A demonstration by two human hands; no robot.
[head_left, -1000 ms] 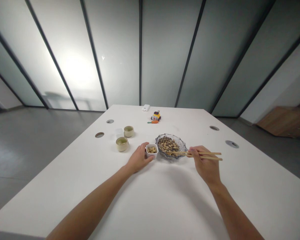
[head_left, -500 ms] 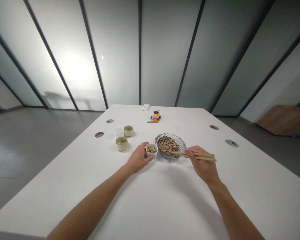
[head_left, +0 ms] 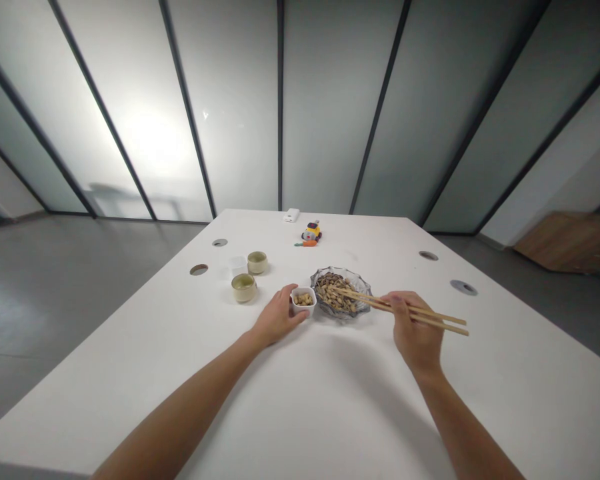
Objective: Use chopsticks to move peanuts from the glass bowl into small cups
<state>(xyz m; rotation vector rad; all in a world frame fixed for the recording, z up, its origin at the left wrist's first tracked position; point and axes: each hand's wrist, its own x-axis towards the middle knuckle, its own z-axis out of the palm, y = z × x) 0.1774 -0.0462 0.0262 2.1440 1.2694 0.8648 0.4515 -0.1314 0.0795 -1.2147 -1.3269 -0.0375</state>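
My left hand (head_left: pixel 279 316) is closed round a small white square dish (head_left: pixel 304 311) that stands on the table and holds some nuts that look like peanuts (head_left: pixel 303 299). Just right of the dish is a scalloped clear glass bowl (head_left: pixel 364 288) filled with seeds and nuts (head_left: pixel 336 291). In my right hand (head_left: pixel 416 331) is a pair of wooden chopsticks (head_left: pixel 433 319). Their tips reach in among the bowl's contents; whether anything is pinched between them is too small to tell.
Left of my left hand stand two greenish cups (head_left: pixel 243 288) and a clear plastic container (head_left: pixel 237 265). Farther back on the white table (head_left: pixel 300 413) are a toy vehicle (head_left: pixel 311 231), a small toy carrot (head_left: pixel 307 244) and a white box-shaped object (head_left: pixel 291 215). Round holes (head_left: pixel 463 287) pierce the tabletop.
My right hand has shifted a little to the right, and the chopsticks now lie at a steeper slant, their tips farther into the bowl. The left hand and dish have stayed put.
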